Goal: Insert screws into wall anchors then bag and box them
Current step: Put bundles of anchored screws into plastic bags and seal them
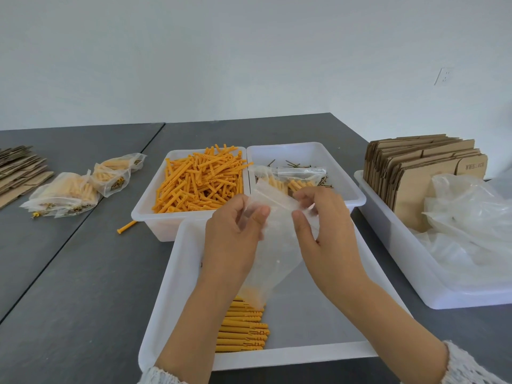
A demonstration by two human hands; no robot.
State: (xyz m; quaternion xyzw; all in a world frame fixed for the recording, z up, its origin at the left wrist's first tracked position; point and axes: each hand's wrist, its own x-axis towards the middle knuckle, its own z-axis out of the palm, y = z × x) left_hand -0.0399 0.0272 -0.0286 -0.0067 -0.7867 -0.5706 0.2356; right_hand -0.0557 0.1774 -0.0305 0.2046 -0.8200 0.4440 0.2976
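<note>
Near tray [177, 286]: sitting closest on the table [83, 286], holding a row of wall anchors [243, 325] lying under the bag [277, 239].
Bag: hanging between the left hand [232, 239] and right hand [324, 231], over the near tray.
Anchor tray [146, 212]: sitting behind the near tray, to the left.
Screw tray [349, 187]: standing right of the anchor tray, touching it, with a filled bag [291, 178] lying in it.
Right tray [410, 256]: holding flat cartons [415, 173] behind loose bags [471, 225].
Packed bags [80, 187]: lying far left, near a cardboard stack [19, 170].
Stray anchor [127, 227]: lying before the anchor tray.
</note>
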